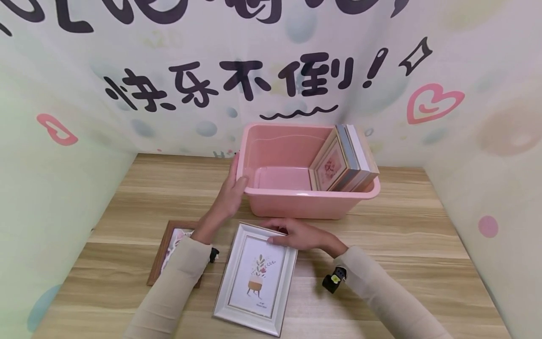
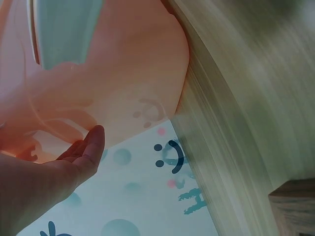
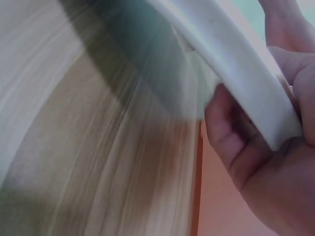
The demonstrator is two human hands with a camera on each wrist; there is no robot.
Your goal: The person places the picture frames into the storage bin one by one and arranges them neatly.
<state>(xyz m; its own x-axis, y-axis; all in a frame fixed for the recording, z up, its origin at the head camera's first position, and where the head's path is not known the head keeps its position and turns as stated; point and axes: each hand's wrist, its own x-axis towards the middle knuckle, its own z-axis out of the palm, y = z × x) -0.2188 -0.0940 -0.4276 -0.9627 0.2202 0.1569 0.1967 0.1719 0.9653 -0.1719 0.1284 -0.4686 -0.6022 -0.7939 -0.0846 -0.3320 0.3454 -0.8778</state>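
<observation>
My left hand (image 1: 230, 190) is at the left side of a pink plastic bin (image 1: 296, 207), thumb over the rim and fingers along the outer wall; the left wrist view shows those fingers (image 2: 93, 147) against the wall. My right hand (image 1: 298, 234) grips the top edge of a white picture frame (image 1: 224, 282), thumb on its front and fingers behind. A potted plant is drawn on its picture. The frame's edge (image 3: 236, 73) stands off the wooden table in the right wrist view, with a shadow beneath.
Several picture frames (image 1: 353, 155) stand upright at the bin's right end. A brown wooden frame (image 1: 163, 254) lies on the table (image 1: 402, 235) at the left, partly hidden under my left forearm. A printed white cloth (image 1: 190, 127) hangs behind the bin.
</observation>
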